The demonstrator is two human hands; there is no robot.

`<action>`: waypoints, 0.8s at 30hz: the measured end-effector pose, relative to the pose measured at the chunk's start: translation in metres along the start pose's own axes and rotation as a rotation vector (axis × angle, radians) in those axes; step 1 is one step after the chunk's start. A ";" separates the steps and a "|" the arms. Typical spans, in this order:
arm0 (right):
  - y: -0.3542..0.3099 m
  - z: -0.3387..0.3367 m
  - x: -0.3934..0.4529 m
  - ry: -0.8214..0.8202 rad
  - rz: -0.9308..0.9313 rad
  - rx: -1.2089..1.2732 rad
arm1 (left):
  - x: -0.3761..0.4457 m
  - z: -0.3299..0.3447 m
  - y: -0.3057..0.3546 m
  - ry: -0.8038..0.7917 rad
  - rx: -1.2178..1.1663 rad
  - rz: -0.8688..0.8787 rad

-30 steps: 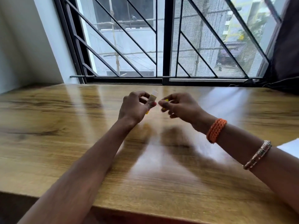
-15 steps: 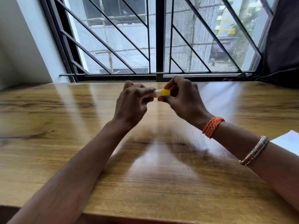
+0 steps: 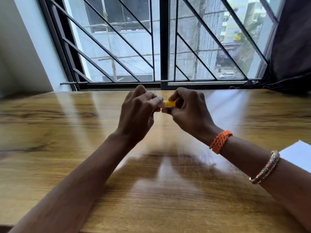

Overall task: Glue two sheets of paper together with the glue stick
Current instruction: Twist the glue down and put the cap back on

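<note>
A small glue stick (image 3: pixel 168 103) with a yellow part and a pale end is held level between both hands, above the far middle of the wooden table (image 3: pixel 50 132). My left hand (image 3: pixel 139 113) grips its pale end with thumb and fingers. My right hand (image 3: pixel 188 111) pinches the yellow part. Most of the stick is hidden by fingers. A corner of white paper (image 3: pixel 297 153) lies on the table at the right edge, partly behind my right forearm.
A barred window (image 3: pixel 161 47) rises just past the table's far edge. A dark curtain (image 3: pixel 292 47) hangs at the back right. A white wall stands at the left. An orange band and a metal bangle circle my right forearm.
One second ago the hands held the two parts of the glue stick slightly apart. They have come together and risen a little toward the window, with the stick now level between them.
</note>
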State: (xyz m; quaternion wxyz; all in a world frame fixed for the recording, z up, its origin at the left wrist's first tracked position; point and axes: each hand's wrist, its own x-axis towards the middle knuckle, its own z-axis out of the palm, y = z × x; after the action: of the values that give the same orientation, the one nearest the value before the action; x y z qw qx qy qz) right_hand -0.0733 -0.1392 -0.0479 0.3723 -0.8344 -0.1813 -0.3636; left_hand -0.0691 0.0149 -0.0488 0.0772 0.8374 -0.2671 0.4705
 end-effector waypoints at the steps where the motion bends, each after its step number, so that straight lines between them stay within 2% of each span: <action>1: 0.000 0.000 0.001 -0.004 0.034 0.005 | 0.000 0.000 0.000 0.006 0.013 0.023; 6: -0.004 -0.002 0.008 -0.052 0.286 0.282 | -0.002 0.003 0.000 0.017 0.204 0.124; 10: -0.007 -0.011 0.012 -0.195 0.305 0.208 | -0.008 0.006 0.011 -0.027 0.137 -0.011; 14: 0.000 -0.033 0.021 -0.559 0.448 0.124 | -0.012 0.009 0.035 -0.175 -0.207 -0.338; 16: 0.005 -0.057 0.026 -0.690 0.409 0.062 | -0.012 0.013 0.043 -0.218 -0.442 -0.411; 19: 0.018 -0.109 0.013 -0.835 0.352 0.008 | -0.009 0.012 0.057 -0.293 -0.823 -0.475; 22: 0.039 -0.152 -0.012 -0.981 0.367 0.016 | -0.013 0.009 0.069 -0.435 -1.025 -0.480; 24: 0.052 -0.172 -0.032 -0.976 0.391 0.018 | -0.016 0.007 0.077 -0.482 -1.108 -0.468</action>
State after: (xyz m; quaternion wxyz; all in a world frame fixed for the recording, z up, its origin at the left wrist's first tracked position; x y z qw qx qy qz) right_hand -0.1462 -0.3037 -0.0182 0.3124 -0.9218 -0.1775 0.1453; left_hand -0.1105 -0.0464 -0.0748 0.5364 0.7917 -0.2904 0.0326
